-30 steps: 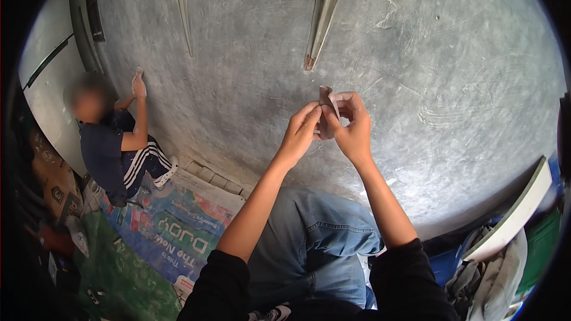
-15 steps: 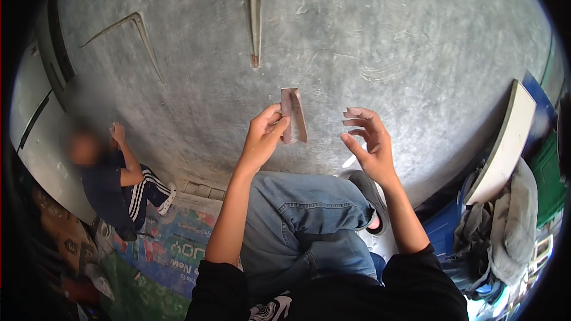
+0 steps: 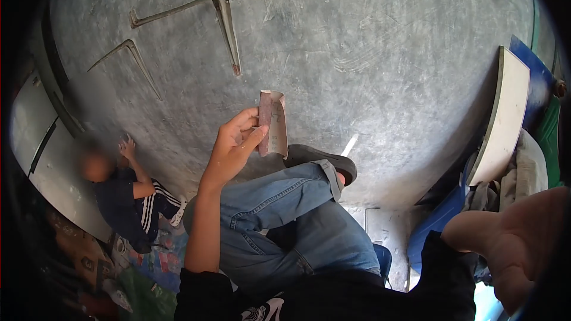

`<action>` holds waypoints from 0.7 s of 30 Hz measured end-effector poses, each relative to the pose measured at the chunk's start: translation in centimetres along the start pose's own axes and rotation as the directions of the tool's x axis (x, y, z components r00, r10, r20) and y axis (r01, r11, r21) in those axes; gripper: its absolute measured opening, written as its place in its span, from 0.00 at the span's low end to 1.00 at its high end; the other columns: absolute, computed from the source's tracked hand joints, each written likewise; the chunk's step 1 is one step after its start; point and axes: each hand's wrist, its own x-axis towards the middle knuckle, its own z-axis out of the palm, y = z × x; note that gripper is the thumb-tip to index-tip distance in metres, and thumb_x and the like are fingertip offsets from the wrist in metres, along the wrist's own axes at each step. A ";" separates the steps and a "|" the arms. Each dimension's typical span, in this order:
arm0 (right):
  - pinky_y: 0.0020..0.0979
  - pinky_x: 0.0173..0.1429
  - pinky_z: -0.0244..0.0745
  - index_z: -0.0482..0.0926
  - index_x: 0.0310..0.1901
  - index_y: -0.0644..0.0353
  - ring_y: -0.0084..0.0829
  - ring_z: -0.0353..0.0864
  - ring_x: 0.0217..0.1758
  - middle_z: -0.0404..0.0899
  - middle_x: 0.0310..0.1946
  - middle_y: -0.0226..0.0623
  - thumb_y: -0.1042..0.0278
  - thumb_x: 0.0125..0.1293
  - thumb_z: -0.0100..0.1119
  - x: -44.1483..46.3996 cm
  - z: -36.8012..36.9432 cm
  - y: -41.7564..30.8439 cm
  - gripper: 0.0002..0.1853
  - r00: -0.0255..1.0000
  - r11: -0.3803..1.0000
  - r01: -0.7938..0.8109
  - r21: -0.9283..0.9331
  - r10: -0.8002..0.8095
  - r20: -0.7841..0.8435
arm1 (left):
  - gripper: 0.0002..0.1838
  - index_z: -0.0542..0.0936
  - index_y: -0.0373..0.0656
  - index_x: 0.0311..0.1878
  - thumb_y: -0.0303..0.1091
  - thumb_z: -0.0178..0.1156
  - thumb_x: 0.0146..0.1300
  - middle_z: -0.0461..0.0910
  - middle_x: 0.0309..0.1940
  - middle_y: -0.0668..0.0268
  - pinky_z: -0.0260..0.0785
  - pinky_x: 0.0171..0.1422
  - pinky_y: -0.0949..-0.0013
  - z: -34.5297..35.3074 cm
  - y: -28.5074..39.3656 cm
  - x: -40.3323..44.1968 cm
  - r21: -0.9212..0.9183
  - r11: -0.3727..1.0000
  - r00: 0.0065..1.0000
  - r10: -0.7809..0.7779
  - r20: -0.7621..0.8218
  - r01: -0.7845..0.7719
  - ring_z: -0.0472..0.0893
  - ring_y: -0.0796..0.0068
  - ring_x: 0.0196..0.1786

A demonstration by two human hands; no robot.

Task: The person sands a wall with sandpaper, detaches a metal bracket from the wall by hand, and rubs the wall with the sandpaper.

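My left hand (image 3: 235, 142) pinches a folded strip of brownish sandpaper (image 3: 274, 125) upright between thumb and fingers, in front of the grey wall (image 3: 380, 30). The strip is curled, with its paler back showing on the right side. My right hand (image 3: 517, 244) is raised close to the camera at the lower right; its palm and wrist show large, and its fingers are lost in the dark edge of the view.
Metal brackets (image 3: 226, 35) are fixed to the wall. A co-worker (image 3: 116, 196) crouches at the left by the wall. My bent legs in jeans (image 3: 279, 202) are below. A white board (image 3: 504, 113) leans at the right beside cloths and a blue object (image 3: 437, 214).
My right hand has let go of the sandpaper and moved right and down, close to the camera. My left hand keeps the strip, which now appears further left. The view has shifted right.
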 end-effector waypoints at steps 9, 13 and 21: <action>0.39 0.62 0.59 0.45 0.68 0.41 0.31 0.63 0.61 0.59 0.60 0.20 0.32 0.55 0.49 24.2 20.7 2.3 0.44 0.999 1.000 -0.027 -0.013 0.027 0.035 | 0.16 0.71 0.33 0.53 0.28 0.52 0.64 0.79 0.40 0.63 0.71 0.41 0.74 1.4 0.3 0.5 -0.072 0.997 1.000 -0.005 0.028 0.007 0.77 0.80 0.40; 0.39 0.62 0.58 0.47 0.67 0.42 0.31 0.63 0.60 0.60 0.59 0.20 0.33 0.56 0.48 24.8 22.6 3.5 0.42 1.000 1.000 -0.018 -0.001 0.018 -0.001 | 0.15 0.71 0.33 0.53 0.27 0.52 0.64 0.79 0.39 0.64 0.71 0.39 0.75 2.1 -0.9 0.9 -0.077 0.995 0.994 -0.062 0.094 0.069 0.76 0.81 0.38; 0.40 0.61 0.58 0.52 0.65 0.43 0.31 0.64 0.59 0.63 0.56 0.22 0.35 0.58 0.47 22.2 27.5 4.9 0.37 0.975 0.981 -0.142 0.132 0.161 -0.153 | 0.14 0.71 0.33 0.52 0.27 0.52 0.65 0.79 0.37 0.66 0.68 0.37 0.76 1.2 -2.8 2.2 -0.109 0.985 0.981 -0.116 0.155 0.133 0.74 0.83 0.35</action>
